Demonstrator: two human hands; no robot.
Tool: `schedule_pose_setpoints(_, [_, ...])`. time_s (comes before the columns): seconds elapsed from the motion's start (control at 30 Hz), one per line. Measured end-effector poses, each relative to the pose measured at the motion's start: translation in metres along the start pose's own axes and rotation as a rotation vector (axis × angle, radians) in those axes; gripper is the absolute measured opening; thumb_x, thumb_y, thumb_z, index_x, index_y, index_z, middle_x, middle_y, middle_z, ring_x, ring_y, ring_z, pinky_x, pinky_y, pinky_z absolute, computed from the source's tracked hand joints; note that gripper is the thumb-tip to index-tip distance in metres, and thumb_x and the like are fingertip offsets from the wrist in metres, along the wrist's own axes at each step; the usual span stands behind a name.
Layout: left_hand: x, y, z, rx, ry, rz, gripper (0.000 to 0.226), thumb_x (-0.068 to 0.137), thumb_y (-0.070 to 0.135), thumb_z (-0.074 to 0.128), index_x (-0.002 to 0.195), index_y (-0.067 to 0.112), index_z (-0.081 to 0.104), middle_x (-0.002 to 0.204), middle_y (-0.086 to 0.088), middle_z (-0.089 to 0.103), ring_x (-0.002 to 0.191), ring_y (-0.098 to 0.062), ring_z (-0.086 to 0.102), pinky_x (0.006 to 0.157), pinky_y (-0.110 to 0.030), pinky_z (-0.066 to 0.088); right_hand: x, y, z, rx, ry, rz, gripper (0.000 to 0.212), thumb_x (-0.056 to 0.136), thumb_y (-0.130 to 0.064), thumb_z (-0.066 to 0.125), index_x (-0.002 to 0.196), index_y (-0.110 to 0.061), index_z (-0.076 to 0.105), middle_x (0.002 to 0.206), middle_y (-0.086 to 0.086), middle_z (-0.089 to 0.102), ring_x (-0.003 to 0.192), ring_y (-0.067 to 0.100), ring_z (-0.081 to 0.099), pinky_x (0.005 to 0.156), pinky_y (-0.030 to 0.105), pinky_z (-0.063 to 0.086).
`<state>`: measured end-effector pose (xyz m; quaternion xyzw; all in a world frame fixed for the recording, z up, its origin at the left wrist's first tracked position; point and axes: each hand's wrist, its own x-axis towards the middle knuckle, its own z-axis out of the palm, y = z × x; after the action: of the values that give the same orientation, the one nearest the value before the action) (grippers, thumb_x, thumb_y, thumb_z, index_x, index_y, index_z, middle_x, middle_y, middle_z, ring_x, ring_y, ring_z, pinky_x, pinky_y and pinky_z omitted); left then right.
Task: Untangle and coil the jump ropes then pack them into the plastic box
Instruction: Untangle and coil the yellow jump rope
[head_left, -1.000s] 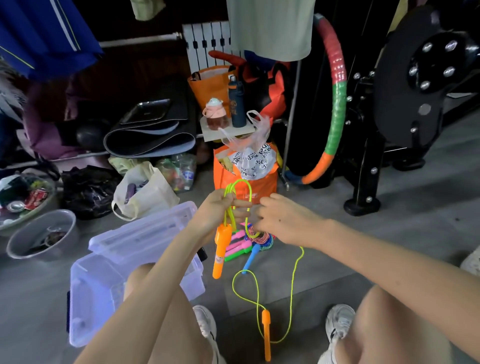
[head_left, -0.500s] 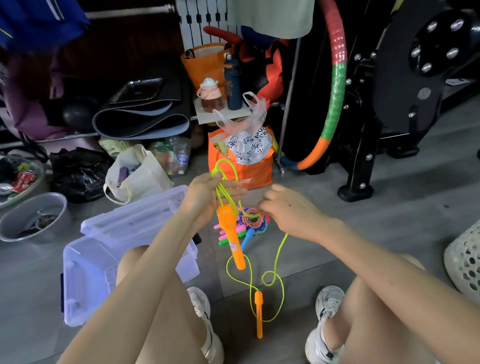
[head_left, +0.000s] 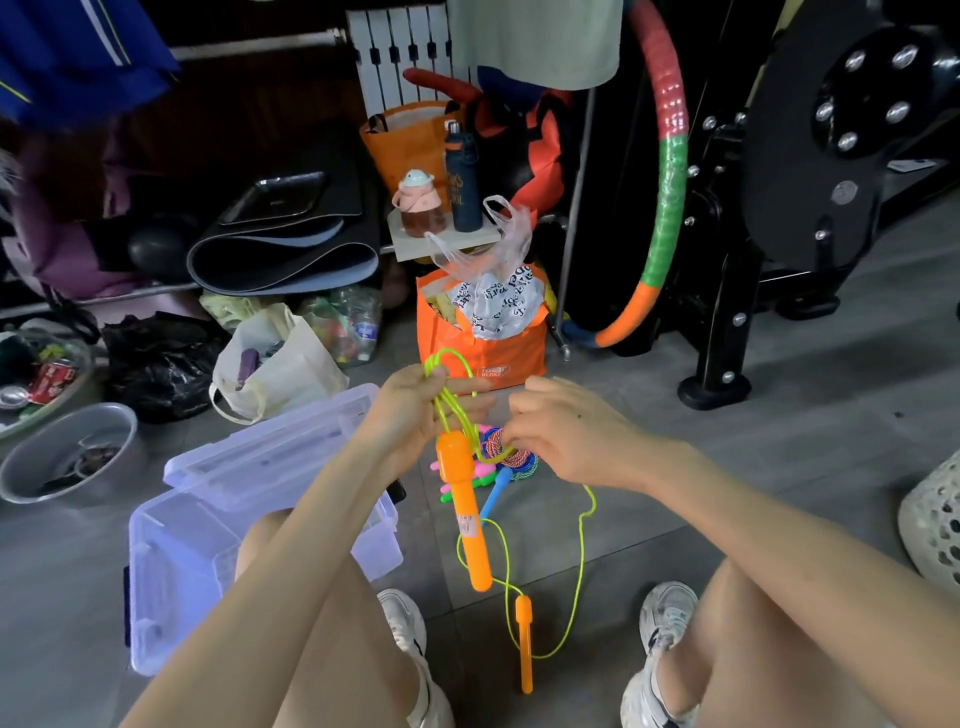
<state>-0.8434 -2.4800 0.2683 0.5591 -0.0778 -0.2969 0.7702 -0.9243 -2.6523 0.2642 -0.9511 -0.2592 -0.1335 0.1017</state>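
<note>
Grey floor (head_left: 779, 467); hands (head_left: 410, 410) (head_left: 566, 436) grip yellow jump rope (head_left: 464, 509).

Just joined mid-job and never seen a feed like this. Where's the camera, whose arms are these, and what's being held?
No machine here: the arms are a person's, and the one camera sits on their head, looking forward and down. The left hand grips gathered loops of a neon yellow jump rope, one orange handle dangling below. The right hand pinches the same cord, which trails down to the second orange handle on the grey floor. More ropes lie in a colourful pile behind the hands. The clear plastic box stands open beside the left leg, its lid askew over the far end.
</note>
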Motion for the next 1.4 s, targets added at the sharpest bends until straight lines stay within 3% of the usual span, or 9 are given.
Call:
schedule_pose_setpoints(0.3, [-0.012, -0.01, 0.018, 0.557, -0.221, 0.016, 0.019, 0.101, 0.009, 0.036, 0.097, 0.0, 0.052, 0.059, -0.004, 0.064, 0.049, -0.019, 0.062, 0.051, -0.025, 0.05, 0.01, -0.004, -0.027, 0.689, -0.02, 0.349, 0.012, 0.075, -0.007, 0.074, 0.084, -0.012, 0.068, 0.078, 0.005, 0.07, 0.073, 0.012, 0.064, 0.074, 0.032, 0.05])
schedule_pose_setpoints(0.43, [-0.018, -0.011, 0.022, 0.347, -0.294, -0.127, 0.018, 0.1, 0.009, 0.033, 0.091, 0.002, 0.046, 0.045, 0.002, 0.043, 0.035, -0.01, 0.035, 0.041, -0.021, 0.033, 0.013, 0.006, -0.041, 0.703, -0.05, 0.296, 0.032, 0.072, 0.013, 0.061, 0.091, -0.013, 0.06, 0.085, 0.003, 0.064, 0.078, 0.008, 0.061, 0.078, 0.027, 0.052])
schedule_pose_setpoints(0.63, [-0.018, 0.003, 0.018, 0.133, -0.325, -0.173, 0.009, 0.094, 0.009, 0.035, 0.087, 0.006, 0.04, 0.043, 0.005, 0.03, 0.032, -0.004, 0.022, 0.036, -0.014, 0.023, 0.015, 0.029, -0.034, 0.318, 0.353, 0.222, 0.034, 0.063, 0.016, 0.047, 0.086, -0.004, 0.062, 0.086, 0.005, 0.055, 0.077, 0.01, 0.048, 0.072, 0.02, 0.043])
schedule_pose_setpoints(0.8, [-0.022, 0.013, 0.001, 0.03, -0.388, -0.144, 0.016, 0.082, 0.008, 0.052, 0.087, 0.0, 0.065, 0.044, 0.006, 0.027, 0.032, -0.002, 0.024, 0.036, -0.013, 0.028, -0.004, 0.067, -0.012, 0.826, 0.582, 0.778, 0.015, 0.078, 0.0, 0.069, 0.078, -0.015, 0.063, 0.073, 0.001, 0.064, 0.071, 0.015, 0.061, 0.071, 0.026, 0.05])
schedule_pose_setpoints(0.93, [-0.006, 0.02, -0.033, -0.452, -0.634, -0.108, 0.028, 0.095, 0.008, 0.039, 0.108, -0.009, 0.058, 0.061, -0.001, 0.032, 0.049, -0.012, 0.031, 0.048, -0.023, 0.036, -0.043, 0.079, 0.019, 1.057, 0.535, 1.01, 0.018, 0.079, -0.007, 0.07, 0.064, -0.01, 0.061, 0.053, -0.001, 0.058, 0.049, 0.005, 0.052, 0.055, 0.013, 0.042])
schedule_pose_setpoints(1.07, [0.008, 0.031, -0.061, -0.546, -0.435, 0.013, 0.028, 0.098, 0.01, 0.036, 0.107, -0.008, 0.056, 0.063, -0.003, 0.034, 0.055, -0.012, 0.03, 0.056, -0.026, 0.038, -0.069, 0.08, 0.051, 1.14, 0.413, 1.202, 0.013, 0.077, -0.012, 0.072, 0.067, -0.014, 0.063, 0.054, -0.003, 0.051, 0.051, 0.011, 0.042, 0.048, 0.014, 0.036])
schedule_pose_setpoints(1.13, [0.013, 0.028, -0.063, -0.483, -0.168, -0.015, 0.014, 0.089, 0.008, 0.051, 0.097, -0.002, 0.056, 0.051, 0.002, 0.035, 0.045, -0.008, 0.027, 0.045, -0.018, 0.036, -0.066, 0.077, 0.056, 1.173, 0.596, 1.21, 0.005, 0.08, -0.006, 0.068, 0.078, -0.01, 0.066, 0.054, -0.008, 0.054, 0.052, 0.006, 0.045, 0.049, 0.011, 0.034])
schedule_pose_setpoints(1.23, [0.018, 0.014, -0.058, -0.265, 0.174, 0.085, 0.022, 0.097, 0.008, 0.033, 0.092, 0.002, 0.054, 0.049, 0.006, 0.038, 0.041, -0.007, 0.035, 0.048, -0.016, 0.035, -0.055, 0.061, 0.048, 0.927, 0.912, 1.096, 0.008, 0.087, -0.002, 0.057, 0.089, -0.006, 0.064, 0.069, -0.009, 0.062, 0.064, -0.003, 0.054, 0.063, 0.011, 0.041])
schedule_pose_setpoints(1.4, [0.016, 0.004, -0.038, -0.193, 0.246, 0.081, 0.028, 0.099, 0.003, 0.028, 0.08, 0.007, 0.047, 0.053, 0.002, 0.04, 0.044, -0.01, 0.039, 0.056, -0.022, 0.034, -0.031, 0.028, 0.024, -0.181, 0.526, 0.598, 0.01, 0.071, -0.007, 0.064, 0.064, -0.011, 0.059, 0.062, 0.003, 0.054, 0.06, 0.023, 0.05, 0.054, 0.031, 0.035])
